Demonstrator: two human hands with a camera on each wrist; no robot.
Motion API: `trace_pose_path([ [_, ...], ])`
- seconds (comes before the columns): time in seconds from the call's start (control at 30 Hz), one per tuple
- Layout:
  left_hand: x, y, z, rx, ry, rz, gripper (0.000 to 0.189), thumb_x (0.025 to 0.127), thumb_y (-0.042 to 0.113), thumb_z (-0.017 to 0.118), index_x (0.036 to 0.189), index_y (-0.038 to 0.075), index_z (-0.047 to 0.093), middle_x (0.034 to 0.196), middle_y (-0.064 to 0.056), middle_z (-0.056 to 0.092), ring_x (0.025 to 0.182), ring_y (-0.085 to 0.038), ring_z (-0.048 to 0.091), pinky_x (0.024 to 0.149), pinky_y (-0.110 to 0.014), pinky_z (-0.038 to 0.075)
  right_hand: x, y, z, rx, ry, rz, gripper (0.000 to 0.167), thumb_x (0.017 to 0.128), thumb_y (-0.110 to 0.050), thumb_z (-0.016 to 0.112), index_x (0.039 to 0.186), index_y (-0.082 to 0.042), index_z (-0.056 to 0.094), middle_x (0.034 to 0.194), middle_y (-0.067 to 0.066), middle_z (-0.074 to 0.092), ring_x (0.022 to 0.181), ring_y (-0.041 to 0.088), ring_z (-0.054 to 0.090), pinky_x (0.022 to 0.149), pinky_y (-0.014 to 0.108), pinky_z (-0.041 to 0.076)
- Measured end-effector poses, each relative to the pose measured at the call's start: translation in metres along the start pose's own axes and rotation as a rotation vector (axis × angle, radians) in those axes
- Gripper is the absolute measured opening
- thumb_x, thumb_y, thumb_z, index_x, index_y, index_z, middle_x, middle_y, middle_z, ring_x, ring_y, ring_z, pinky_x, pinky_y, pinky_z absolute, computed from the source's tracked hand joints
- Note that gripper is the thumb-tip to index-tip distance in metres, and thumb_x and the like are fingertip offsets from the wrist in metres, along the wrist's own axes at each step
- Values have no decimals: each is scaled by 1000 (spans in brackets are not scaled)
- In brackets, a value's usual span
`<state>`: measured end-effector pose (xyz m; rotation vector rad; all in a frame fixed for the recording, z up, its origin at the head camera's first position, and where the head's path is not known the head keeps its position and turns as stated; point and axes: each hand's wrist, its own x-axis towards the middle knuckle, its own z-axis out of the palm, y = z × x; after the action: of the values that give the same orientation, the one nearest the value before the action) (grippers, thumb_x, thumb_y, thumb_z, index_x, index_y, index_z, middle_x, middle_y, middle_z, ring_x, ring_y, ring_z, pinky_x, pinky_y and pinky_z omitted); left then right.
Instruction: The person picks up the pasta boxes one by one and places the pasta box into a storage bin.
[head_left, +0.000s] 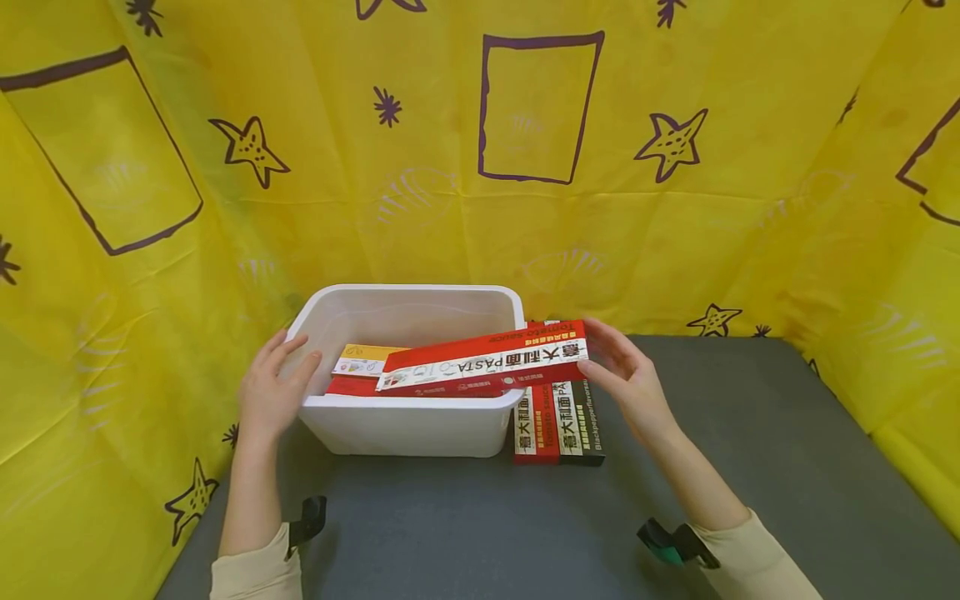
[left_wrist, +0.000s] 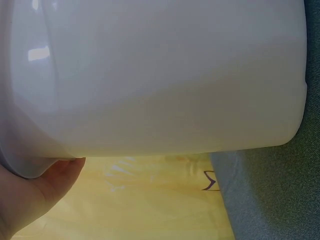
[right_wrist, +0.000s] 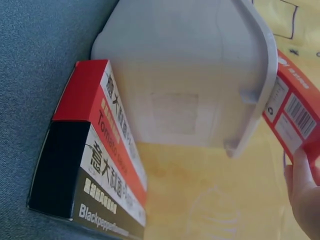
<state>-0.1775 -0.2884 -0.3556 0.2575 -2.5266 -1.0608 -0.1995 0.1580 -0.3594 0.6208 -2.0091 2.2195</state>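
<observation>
A white plastic bin (head_left: 408, 427) stands on the dark table. At its left rim, my left hand (head_left: 276, 385) grips the edge; the left wrist view shows fingers (left_wrist: 62, 175) tucked beneath the lip. My right hand (head_left: 626, 371) pinches one end of a red and white tomato sauce pasta box (head_left: 487, 360). This box lies tilted across the bin's right rim, its far end down inside the opening. Beneath it in the bin show a yellow and white box (head_left: 363, 354) and part of a red box (head_left: 348, 386).
Close against the bin's right side stand a red tomato sauce pasta box (right_wrist: 112, 127) and a black pepper flavour pasta box (right_wrist: 100, 185), side by side. Yellow patterned cloth (head_left: 450, 225) walls the back and sides of the grey table (head_left: 450, 525).
</observation>
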Motion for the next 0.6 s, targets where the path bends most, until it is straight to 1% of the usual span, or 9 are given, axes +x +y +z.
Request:
trace_pose_path([
  [0.23, 0, -1, 0, -4, -4, -5, 53, 98, 39, 53, 138, 4, 53, 155, -17, 32, 140, -45, 27, 106, -70, 18, 8, 0, 8, -93, -27, 10, 54, 93, -7, 65, 143, -5, 47, 142, 7, 51, 128, 19, 48, 95, 25, 48],
  [0.43, 0, -2, 0, -3, 6, -7, 52, 98, 38, 54, 137, 4, 54, 154, -17, 34, 139, -44, 29, 107, -69, 18, 13, 5, 15, -172, -40, 68, 46, 94, -16, 66, 138, -8, 54, 137, 7, 57, 127, 20, 50, 95, 27, 49],
  [0.53, -1, -1, 0, -8, 12, -7, 52, 97, 37, 54, 137, 4, 55, 154, -17, 34, 139, -44, 29, 107, -69, 19, 12, 8, 20, -207, -70, 84, 45, 93, -17, 67, 136, -8, 56, 136, 7, 58, 128, 20, 51, 97, 26, 47],
  [0.6, -1, 0, 0, -10, 15, -8, 52, 97, 37, 54, 137, 4, 55, 154, -17, 34, 139, -44, 29, 107, -69, 19, 11, 9, 25, -222, -95, 79, 44, 93, -17, 67, 135, -9, 57, 135, 7, 58, 127, 19, 51, 96, 27, 48],
])
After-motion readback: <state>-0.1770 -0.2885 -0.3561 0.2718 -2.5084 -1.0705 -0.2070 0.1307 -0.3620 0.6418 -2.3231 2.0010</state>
